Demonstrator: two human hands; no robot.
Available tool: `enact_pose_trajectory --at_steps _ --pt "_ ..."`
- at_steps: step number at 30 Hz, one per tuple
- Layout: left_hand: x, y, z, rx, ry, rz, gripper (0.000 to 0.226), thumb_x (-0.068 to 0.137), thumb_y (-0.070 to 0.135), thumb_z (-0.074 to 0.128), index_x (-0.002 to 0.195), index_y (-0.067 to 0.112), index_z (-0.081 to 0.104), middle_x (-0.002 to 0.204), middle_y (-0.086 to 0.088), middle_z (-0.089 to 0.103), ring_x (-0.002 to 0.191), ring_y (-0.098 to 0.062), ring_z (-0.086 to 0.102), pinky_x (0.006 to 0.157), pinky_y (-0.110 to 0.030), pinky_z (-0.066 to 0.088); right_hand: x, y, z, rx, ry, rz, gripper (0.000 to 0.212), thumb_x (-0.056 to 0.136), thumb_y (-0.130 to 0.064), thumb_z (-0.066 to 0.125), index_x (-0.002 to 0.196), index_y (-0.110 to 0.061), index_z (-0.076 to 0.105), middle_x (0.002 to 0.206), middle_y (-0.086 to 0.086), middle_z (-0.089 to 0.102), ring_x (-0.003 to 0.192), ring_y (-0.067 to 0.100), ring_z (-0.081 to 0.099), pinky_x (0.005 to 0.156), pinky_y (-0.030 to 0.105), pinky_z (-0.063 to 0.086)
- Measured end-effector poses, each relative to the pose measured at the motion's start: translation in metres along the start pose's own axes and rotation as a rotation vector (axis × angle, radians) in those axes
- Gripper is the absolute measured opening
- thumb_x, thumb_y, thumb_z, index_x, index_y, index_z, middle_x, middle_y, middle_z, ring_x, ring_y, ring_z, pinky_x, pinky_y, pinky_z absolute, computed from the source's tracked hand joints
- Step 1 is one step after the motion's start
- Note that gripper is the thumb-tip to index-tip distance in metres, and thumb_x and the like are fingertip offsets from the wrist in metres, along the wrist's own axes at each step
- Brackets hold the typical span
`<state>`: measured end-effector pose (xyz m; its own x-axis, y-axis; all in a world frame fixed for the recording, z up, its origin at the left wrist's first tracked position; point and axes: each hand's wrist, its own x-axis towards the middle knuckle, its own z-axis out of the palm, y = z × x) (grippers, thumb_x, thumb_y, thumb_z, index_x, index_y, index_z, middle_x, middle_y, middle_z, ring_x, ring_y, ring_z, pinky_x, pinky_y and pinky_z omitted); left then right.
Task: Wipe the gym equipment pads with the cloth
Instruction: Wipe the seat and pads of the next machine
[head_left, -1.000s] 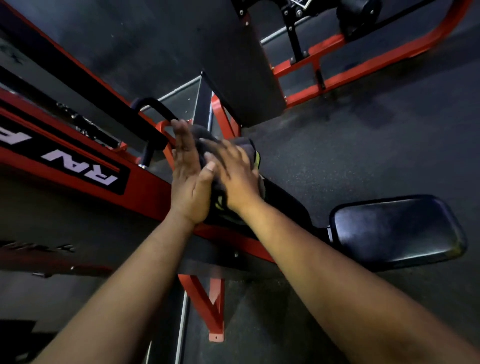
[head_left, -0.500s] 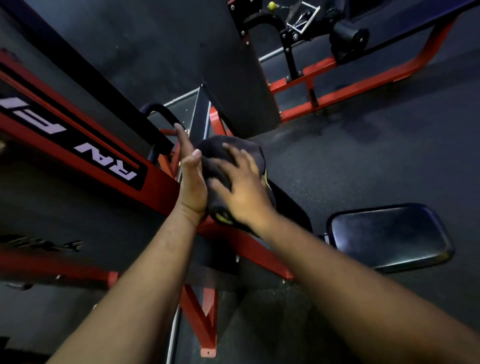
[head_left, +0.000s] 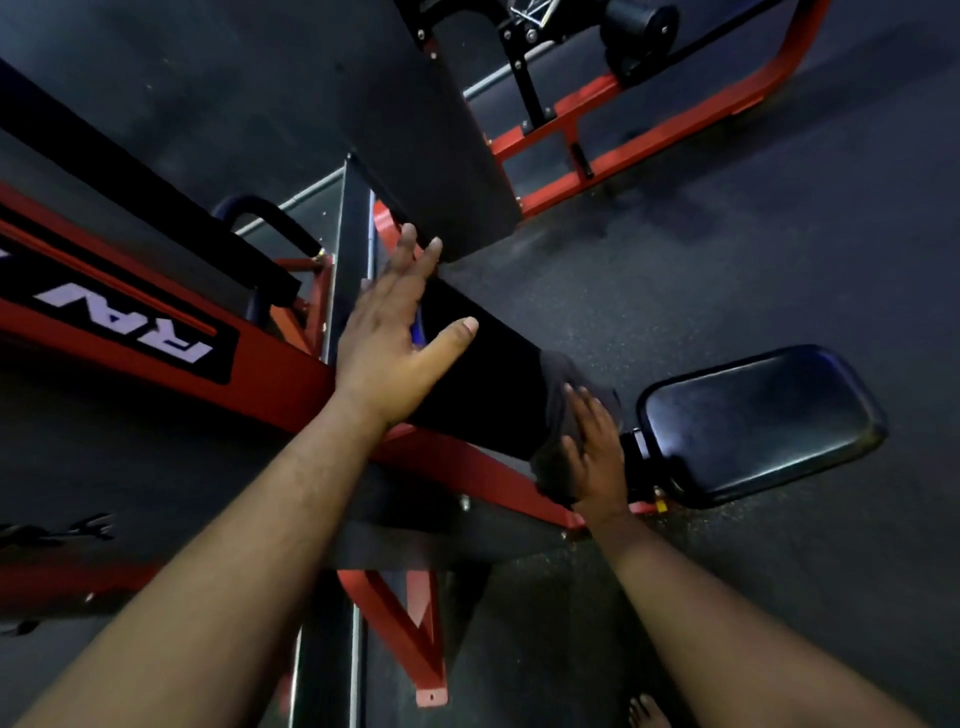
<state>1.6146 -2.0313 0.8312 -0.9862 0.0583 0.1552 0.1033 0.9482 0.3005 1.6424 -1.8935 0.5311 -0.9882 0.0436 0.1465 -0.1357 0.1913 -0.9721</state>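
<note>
— Black vinyl under both palms. Where's the cloth?

— Dark cloth (head_left: 558, 415) sits at the lower end of the long back pad (head_left: 493, 374), beside the seat pad (head_left: 758, 421). My right hand (head_left: 597, 457) presses it flat, fingers straight, not clenched.

— And the left?

— My left hand (head_left: 387, 338) lies on the pad's upper end, fingers spread and released, next to the red frame (head_left: 280, 384).

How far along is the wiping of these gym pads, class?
Done: nothing is certain; no wiped area shows on the dark long pad. In hand: the right hand presses the cloth on that pad's near end, while the left hand lies flat higher up. Left: the seat pad, which neither hand touches.
</note>
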Motion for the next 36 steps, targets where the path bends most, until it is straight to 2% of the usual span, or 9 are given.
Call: enact_pose_trajectory --at_steps 4,8,11,19,24,27,30,32,36 --pt "0.001 -0.004 0.002 0.048 -0.005 -0.031 0.086 0.083 0.071 0.044 0.16 0.041 0.02 0.169 0.022 0.003 0.152 0.0 0.01 0.126 -0.05 0.019 0.003 -0.028 0.007 0.064 0.048 0.255 0.072 0.099 -0.075 0.023 0.153 -0.032 0.046 0.16 -0.008 0.042 0.15 0.012 0.032 0.12 0.059 0.026" --pt "0.004 -0.003 0.002 0.11 -0.032 -0.016 0.09 0.084 0.079 0.035 0.161 0.041 0.009 0.17 0.019 -0.004 0.154 0.0 0.002 0.128 -0.046 0.013 0.041 -0.141 0.007 0.069 -0.07 -0.11 0.059 0.1 -0.059 0.03 0.154 -0.038 0.039 0.162 -0.008 0.038 0.152 0.011 0.029 0.122 0.043 0.019" --pt "0.005 -0.001 0.005 0.149 -0.042 -0.001 0.091 0.083 0.079 0.032 0.162 0.038 0.009 0.17 0.015 -0.003 0.156 -0.005 0.0 0.129 -0.041 0.005 0.088 -0.17 0.011 0.17 -0.261 -0.229 0.056 0.101 -0.055 0.039 0.156 -0.044 0.035 0.164 -0.014 0.033 0.153 0.007 0.024 0.123 0.054 0.022" --pt "0.01 -0.001 0.006 0.207 -0.054 -0.007 0.087 0.082 0.079 0.035 0.159 0.038 0.028 0.17 0.014 0.011 0.156 -0.006 0.004 0.129 -0.046 0.009 0.113 -0.044 0.004 0.2 -0.41 0.221 0.045 0.105 -0.042 0.049 0.15 -0.036 0.043 0.155 -0.002 0.045 0.143 0.009 0.039 0.123 0.028 0.024" --pt "0.01 -0.004 0.007 0.199 -0.026 0.004 0.082 0.085 0.075 0.038 0.157 0.036 0.034 0.168 0.013 0.019 0.155 -0.006 0.011 0.126 -0.05 0.017 0.076 0.152 0.027 -0.149 -0.323 0.439 0.05 0.109 -0.02 0.037 0.159 -0.02 0.031 0.165 0.01 0.033 0.154 0.028 0.027 0.125 0.056 0.019" --pt "0.009 -0.005 0.006 0.173 -0.016 -0.002 0.081 0.086 0.075 0.039 0.158 0.037 0.032 0.169 0.014 0.017 0.155 -0.006 0.012 0.127 -0.05 0.017 0.024 0.092 0.013 -0.193 -0.093 0.359 0.053 0.088 0.009 0.043 0.14 0.011 0.051 0.144 0.033 0.052 0.134 0.047 0.049 0.117 0.044 0.03" --pt "0.006 -0.003 0.006 0.145 -0.016 -0.003 0.084 0.086 0.077 0.035 0.16 0.037 0.026 0.17 0.014 0.013 0.156 -0.007 0.008 0.128 -0.048 0.014 0.015 0.012 -0.001 -0.219 -0.149 0.321 0.056 0.097 -0.007 0.029 0.149 0.006 0.041 0.158 0.026 0.036 0.147 0.041 0.037 0.122 0.026 0.01" --pt "0.006 -0.003 0.006 0.14 -0.025 -0.003 0.086 0.086 0.08 0.031 0.16 0.037 0.022 0.17 0.014 0.01 0.156 -0.007 0.006 0.128 -0.045 0.011 0.009 -0.02 0.002 -0.222 -0.206 0.271 0.056 0.103 -0.007 0.037 0.159 -0.008 0.026 0.169 0.01 0.015 0.158 0.027 0.012 0.128 0.034 0.004" --pt "0.005 -0.004 0.005 0.135 -0.019 -0.002 0.087 0.087 0.079 0.024 0.162 0.036 0.014 0.171 0.012 0.003 0.157 -0.008 0.005 0.128 -0.041 0.004 0.01 -0.104 0.016 0.019 0.014 0.328 0.074 0.094 -0.078 0.015 0.155 -0.041 0.036 0.167 -0.011 0.028 0.155 0.01 0.018 0.125 0.052 0.011"
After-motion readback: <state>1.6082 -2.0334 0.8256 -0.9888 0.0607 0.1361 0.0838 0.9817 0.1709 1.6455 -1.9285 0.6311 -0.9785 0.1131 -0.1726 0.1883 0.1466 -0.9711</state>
